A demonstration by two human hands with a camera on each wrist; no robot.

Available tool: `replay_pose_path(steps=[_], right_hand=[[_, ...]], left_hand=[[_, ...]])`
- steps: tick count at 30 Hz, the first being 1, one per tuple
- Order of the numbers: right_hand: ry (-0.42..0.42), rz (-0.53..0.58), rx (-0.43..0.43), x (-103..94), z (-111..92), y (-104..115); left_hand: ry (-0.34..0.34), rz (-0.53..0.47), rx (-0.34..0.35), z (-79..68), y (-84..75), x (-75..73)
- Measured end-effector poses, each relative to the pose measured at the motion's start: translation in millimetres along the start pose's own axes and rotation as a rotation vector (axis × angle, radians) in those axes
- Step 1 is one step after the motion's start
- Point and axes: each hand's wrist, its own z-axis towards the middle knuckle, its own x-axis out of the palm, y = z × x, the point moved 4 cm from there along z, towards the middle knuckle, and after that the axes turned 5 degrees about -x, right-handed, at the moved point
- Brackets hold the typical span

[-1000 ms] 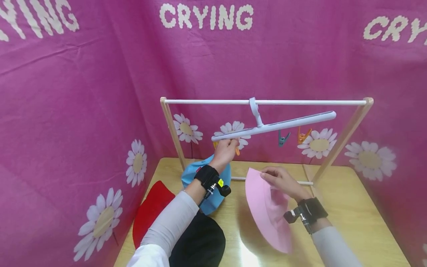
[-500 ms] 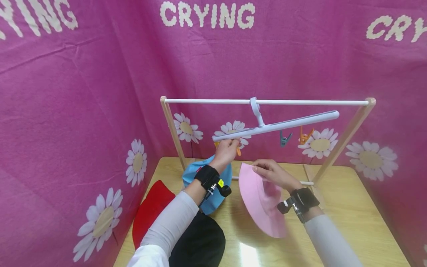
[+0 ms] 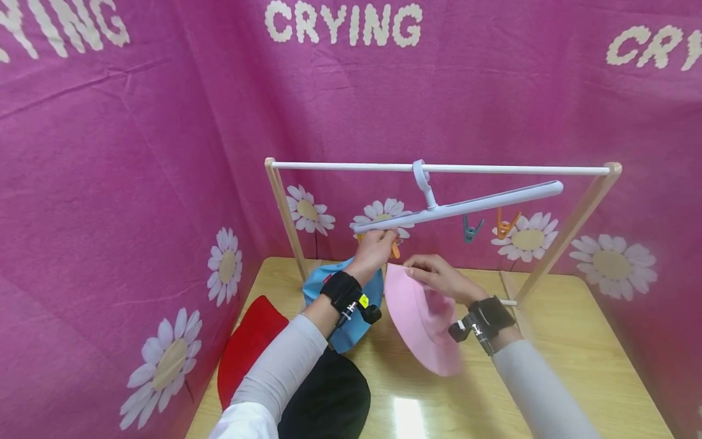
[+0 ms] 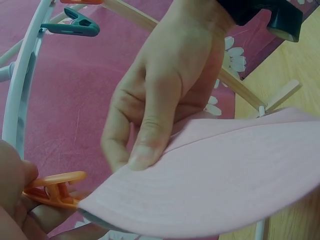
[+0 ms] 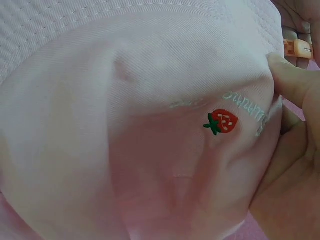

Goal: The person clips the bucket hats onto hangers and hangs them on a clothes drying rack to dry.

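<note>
My right hand [image 3: 443, 279] pinches the brim of a pink bucket hat [image 3: 414, 314] between thumb and fingers. Embroidered on its crown is a strawberry [image 5: 222, 121], seen in the right wrist view. At the low left end of a pale blue hanger [image 3: 477, 203], my left hand [image 3: 374, 251] grips an orange clip [image 4: 56, 189]. The hat's brim tip reaches the clip in the left wrist view; whether the clip's jaws hold it, I cannot tell. Farther right on the hanger hang a teal clip [image 3: 471, 230] and another orange clip [image 3: 506, 227].
The hanger hooks over the white bar [image 3: 340, 166] of a wooden-legged rack. Beneath and beside my left arm are a blue hat [image 3: 351, 332], a red hat [image 3: 249, 338] and a black hat [image 3: 334, 396]. A pink-purple cloth [image 3: 466, 97] surrounds the wooden table [image 3: 581, 360].
My right hand has brought the pink hat left and upward, up to the clip by my left hand. The left hand has stayed nearly in place at the hanger's end.
</note>
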Motion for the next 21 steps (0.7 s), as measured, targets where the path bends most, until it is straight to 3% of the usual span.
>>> replay_pose_path(steps=[13,21], right_hand=[[-0.007,0.03,-0.051,-12.7,15.0,9.8],[0.011,0.0,-0.078,-15.8,24.1,14.8]], left_hand=[[0.071,0.062,-0.043,-0.5,-1.9,-3.1],[0.065,0.069,-0.04,-1.0,-1.4,-5.8]])
